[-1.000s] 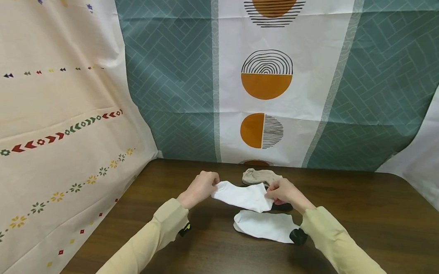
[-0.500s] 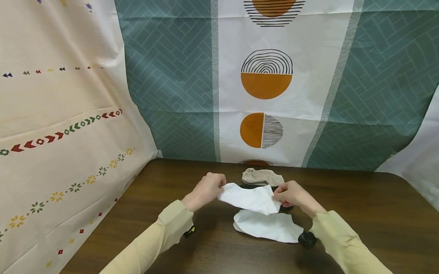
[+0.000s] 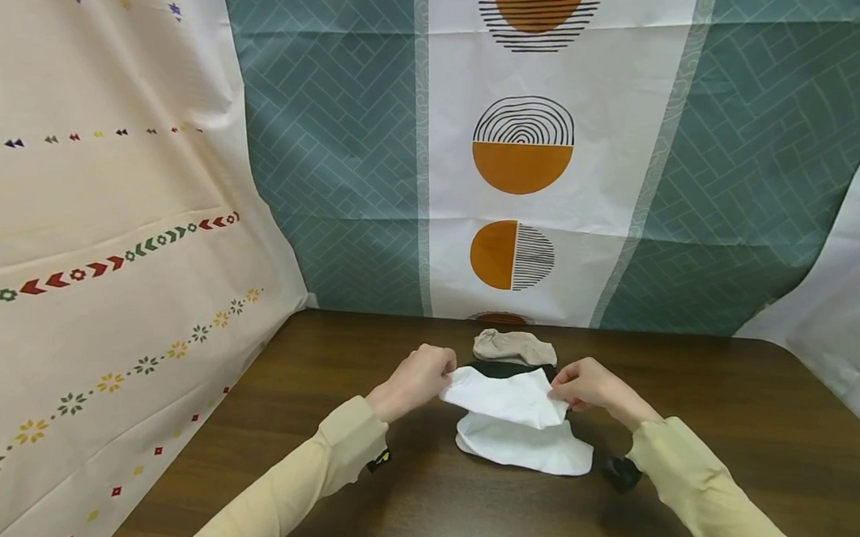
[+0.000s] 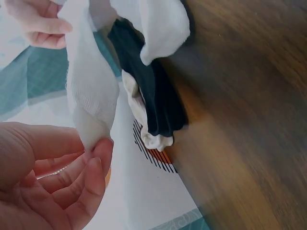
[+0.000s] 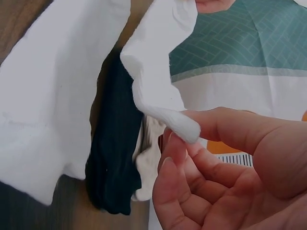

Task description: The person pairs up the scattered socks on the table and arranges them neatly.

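A white sock [image 3: 507,396] is stretched between my two hands above the table. My left hand [image 3: 417,379] pinches its toe end between thumb and fingers, as the left wrist view shows close up. The other end, a corner of the cuff, is pinched by my right hand [image 3: 593,388]. Directly below lies a second white sock [image 3: 526,448], flat on the table and partly covered by the held one in the head view. Behind them is a black sock [image 5: 112,143], mostly hidden from the head camera, with a beige sock [image 3: 513,347] beyond it.
The brown wooden table [image 3: 475,514] extends to both sides and toward me. A patterned green and white cloth [image 3: 347,175] hangs at its back edge. Along the left side drapes a cream embroidered cloth [image 3: 108,284].
Both hands have moved right and slightly toward me, carrying the white sock until it overlaps the one lying on the table. The socks on the table have stayed put.
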### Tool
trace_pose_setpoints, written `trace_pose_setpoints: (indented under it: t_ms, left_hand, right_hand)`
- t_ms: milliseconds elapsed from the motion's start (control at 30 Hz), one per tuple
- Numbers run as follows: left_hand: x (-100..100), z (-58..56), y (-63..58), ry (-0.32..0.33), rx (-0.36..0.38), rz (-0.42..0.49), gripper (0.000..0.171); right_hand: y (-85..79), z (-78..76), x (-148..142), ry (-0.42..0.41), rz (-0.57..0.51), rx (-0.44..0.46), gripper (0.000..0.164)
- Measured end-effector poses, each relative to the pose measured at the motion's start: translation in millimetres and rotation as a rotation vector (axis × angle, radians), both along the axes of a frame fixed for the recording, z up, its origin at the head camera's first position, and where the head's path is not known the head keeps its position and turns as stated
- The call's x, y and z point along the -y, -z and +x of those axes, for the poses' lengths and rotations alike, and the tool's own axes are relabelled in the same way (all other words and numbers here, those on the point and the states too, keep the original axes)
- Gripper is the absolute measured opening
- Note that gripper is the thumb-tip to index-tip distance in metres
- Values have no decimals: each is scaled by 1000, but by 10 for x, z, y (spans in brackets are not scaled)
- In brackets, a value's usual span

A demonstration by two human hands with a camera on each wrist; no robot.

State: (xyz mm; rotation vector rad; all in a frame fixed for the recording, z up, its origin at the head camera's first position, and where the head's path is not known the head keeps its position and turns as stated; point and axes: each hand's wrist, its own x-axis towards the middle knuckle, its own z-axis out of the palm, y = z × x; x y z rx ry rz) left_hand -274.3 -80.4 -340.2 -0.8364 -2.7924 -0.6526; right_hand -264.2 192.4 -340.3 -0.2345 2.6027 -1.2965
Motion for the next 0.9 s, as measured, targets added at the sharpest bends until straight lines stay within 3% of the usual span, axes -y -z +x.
trace_pose_setpoints:
  t_ms: [533,900]
  left_hand:
    - [-118,103,61,31,27,-25,14]
    - [-196,156,146,81,4,-63,14]
  right_hand:
    - [75,93,-116,-27,34,1,10]
    - [117,187,-199,-17,46,9,10]
